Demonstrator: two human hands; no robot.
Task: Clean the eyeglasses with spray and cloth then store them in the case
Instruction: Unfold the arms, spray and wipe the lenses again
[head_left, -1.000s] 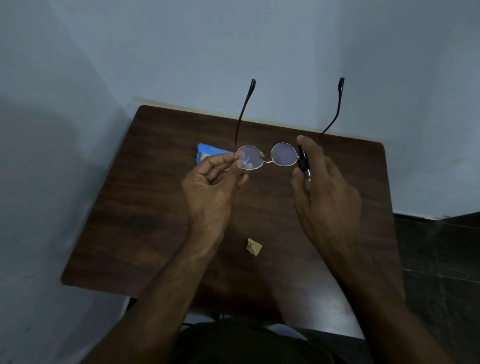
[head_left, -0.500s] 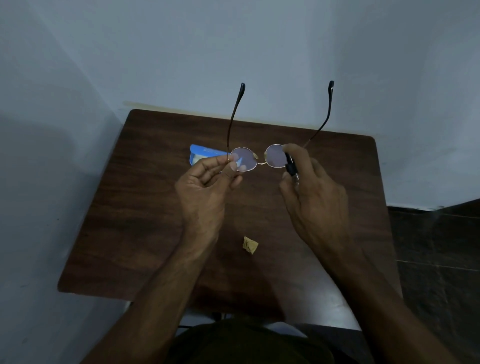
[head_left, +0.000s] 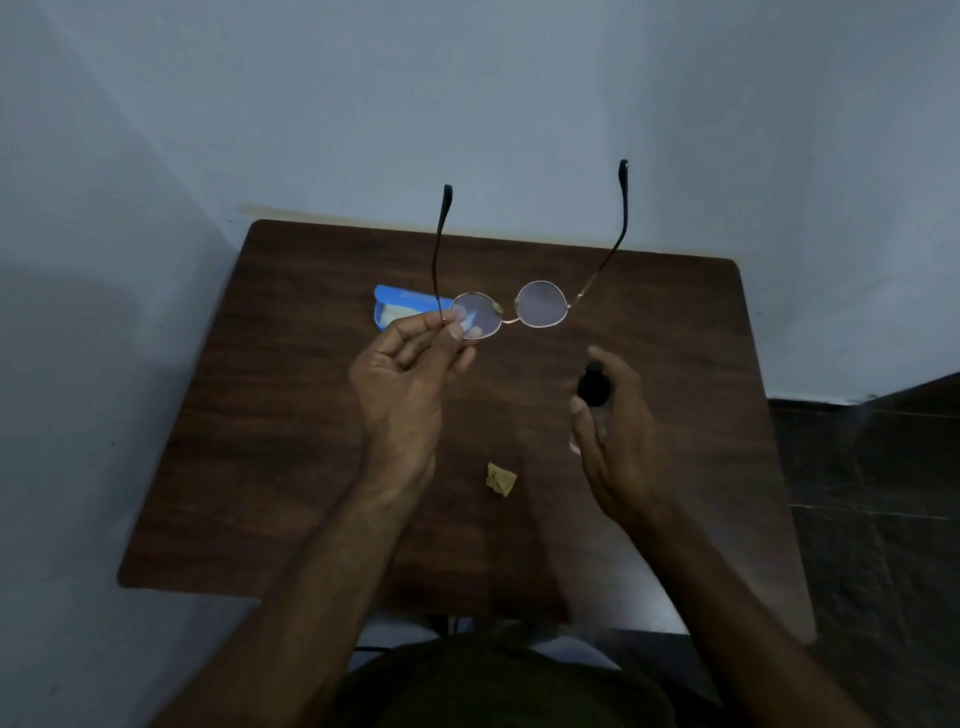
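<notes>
Round gold-rimmed eyeglasses (head_left: 540, 306) hang above the table with both black-tipped temples unfolded and pointing away from me. My left hand (head_left: 405, 379) pinches them at the left hinge, beside the left lens. A small spray bottle with a black cap (head_left: 592, 387) sits in the grip of my right hand (head_left: 618, 436), below and to the right of the right lens, apart from the frame. A crumpled yellow cloth (head_left: 500, 479) lies on the table between my forearms. The blue case (head_left: 402, 306) lies open behind my left hand, partly hidden by it.
The dark wooden table (head_left: 291, 415) stands in a corner, with a pale wall close along its far and left edges. Dark floor tiles (head_left: 872, 493) show to the right. My lap is at the near edge.
My right hand has drawn the spray bottle down and to the right, away from the right lens. My left hand still holds the glasses in about the same place.
</notes>
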